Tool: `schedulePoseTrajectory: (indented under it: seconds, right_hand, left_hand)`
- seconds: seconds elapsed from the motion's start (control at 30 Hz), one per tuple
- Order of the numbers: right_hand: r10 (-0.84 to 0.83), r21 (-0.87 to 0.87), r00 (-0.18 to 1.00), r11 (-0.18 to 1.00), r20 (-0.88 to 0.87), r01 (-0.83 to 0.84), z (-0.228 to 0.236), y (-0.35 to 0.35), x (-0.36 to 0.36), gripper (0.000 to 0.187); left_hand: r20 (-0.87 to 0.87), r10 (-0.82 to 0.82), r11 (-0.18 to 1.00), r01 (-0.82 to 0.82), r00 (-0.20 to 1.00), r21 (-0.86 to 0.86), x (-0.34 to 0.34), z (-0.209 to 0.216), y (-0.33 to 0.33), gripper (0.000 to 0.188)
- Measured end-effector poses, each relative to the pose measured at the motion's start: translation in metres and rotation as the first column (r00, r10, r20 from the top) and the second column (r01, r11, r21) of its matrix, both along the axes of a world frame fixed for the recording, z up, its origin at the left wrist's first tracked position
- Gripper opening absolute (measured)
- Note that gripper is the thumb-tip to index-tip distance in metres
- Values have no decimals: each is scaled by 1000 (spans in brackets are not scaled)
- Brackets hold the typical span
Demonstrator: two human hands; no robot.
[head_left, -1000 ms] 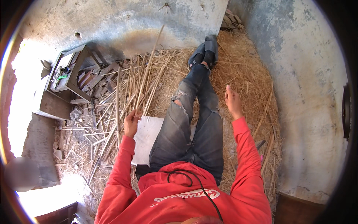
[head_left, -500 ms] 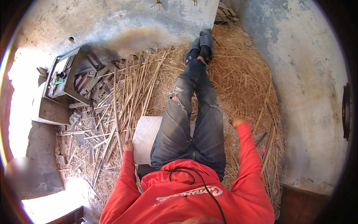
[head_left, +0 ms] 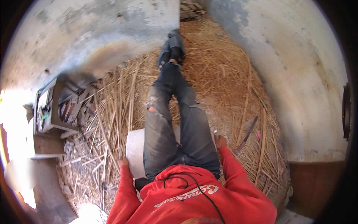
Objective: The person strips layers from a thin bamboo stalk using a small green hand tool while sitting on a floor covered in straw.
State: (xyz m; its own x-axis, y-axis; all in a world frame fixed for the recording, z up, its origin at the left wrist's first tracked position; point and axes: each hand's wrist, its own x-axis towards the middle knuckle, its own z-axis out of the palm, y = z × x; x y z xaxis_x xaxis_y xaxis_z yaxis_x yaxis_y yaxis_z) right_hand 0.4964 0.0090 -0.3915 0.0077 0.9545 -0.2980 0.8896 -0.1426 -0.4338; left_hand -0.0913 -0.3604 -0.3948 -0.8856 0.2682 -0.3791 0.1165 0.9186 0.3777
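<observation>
I sit on straw with both legs in dark torn jeans (head_left: 167,123) stretched out ahead, and I wear a red hooded top. My left hand (head_left: 123,162) is planted palm down at the left edge of a white sheet (head_left: 135,149) that lies under my thigh. On the straw beside my right thigh, my right hand (head_left: 220,142) presses down. A small pale thing shows at its fingertips, and I cannot tell whether the hand holds it. A long dark blade (head_left: 246,135) lies on the straw just right of that hand.
Loose straw (head_left: 223,78) covers the floor between grey plastered walls (head_left: 298,74). A wooden crate (head_left: 52,110) of tools and scraps stands at the left, beside several split canes (head_left: 112,112). A small pink object (head_left: 258,135) lies by the blade.
Both hands were raised and spread beside my knees a second ago. They have since come down and back, and now rest on the ground by my hips.
</observation>
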Motion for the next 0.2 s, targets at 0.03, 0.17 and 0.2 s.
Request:
schedulePoseTrajectory:
  seconds: [0.03,0.17,0.2]
  right_hand:
    - [100,-113,992,989,74,-91,4,-4,-3,54]
    - [198,-435,905,900,377,-16,-2,-21,45,54]
    - [127,-439,903,895,410,74,37,-17,7,55]
  left_hand:
    - [-19,-37,998,36,999,-45,-7,-1,-14,49]
    - [34,-89,994,87,995,59,2,-6,13,49]
    - [5,-38,999,38,999,35,-8,7,3,50]
